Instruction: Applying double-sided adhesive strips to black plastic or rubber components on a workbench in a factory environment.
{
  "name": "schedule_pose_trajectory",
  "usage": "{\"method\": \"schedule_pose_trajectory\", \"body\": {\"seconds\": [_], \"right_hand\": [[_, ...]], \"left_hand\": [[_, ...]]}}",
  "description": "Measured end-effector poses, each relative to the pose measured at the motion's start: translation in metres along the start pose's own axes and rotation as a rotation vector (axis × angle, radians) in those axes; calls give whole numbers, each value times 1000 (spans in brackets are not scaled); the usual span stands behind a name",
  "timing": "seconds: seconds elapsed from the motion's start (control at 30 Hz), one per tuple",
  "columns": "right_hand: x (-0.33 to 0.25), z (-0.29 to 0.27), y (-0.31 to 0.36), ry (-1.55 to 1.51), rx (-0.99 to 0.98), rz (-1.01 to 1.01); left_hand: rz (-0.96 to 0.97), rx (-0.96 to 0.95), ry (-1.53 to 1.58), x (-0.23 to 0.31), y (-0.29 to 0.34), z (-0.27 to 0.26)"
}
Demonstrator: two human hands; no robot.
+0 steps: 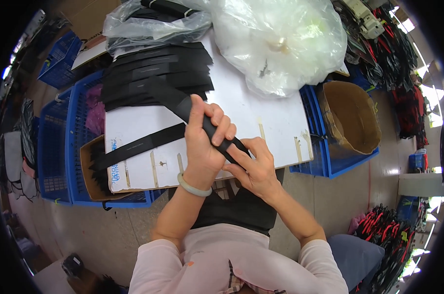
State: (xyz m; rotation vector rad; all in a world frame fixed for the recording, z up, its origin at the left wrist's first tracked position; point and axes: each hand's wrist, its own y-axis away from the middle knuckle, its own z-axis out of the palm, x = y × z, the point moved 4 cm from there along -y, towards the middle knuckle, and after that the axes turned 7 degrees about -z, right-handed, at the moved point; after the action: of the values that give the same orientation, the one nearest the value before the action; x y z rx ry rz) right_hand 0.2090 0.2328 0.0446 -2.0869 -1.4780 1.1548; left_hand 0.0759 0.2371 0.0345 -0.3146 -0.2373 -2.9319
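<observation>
Above the near part of the white table, my left hand (208,128) is closed round a black fabric strap (177,102), which slants up and left toward the stack. My right hand (255,168) pinches the lower end of the same strap, just right of the left hand. Another black strap (139,148) runs from beside my left hand to the table's left edge, its far end over a cardboard box. Behind the hands, several black strips lie overlapped in a stack (156,66). Whether the two straps are joined is hidden by my left hand.
A big clear plastic bag (280,46) covers the table's (241,105) back right. Blue crates (55,147) stand at the left, with a cardboard box (92,181) of black pieces. On the right, a blue crate (325,169) bears an open cardboard box (351,117).
</observation>
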Motion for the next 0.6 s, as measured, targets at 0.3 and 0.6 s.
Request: {"method": "schedule_pose_trajectory", "body": {"seconds": [0.3,0.6], "right_hand": [[5,-7,27,-285,60,66],[12,0,44,-1360,548,700]], "left_hand": [[204,-229,-316,-17,25,26],[216,-412,-802,-28,48,25]]}}
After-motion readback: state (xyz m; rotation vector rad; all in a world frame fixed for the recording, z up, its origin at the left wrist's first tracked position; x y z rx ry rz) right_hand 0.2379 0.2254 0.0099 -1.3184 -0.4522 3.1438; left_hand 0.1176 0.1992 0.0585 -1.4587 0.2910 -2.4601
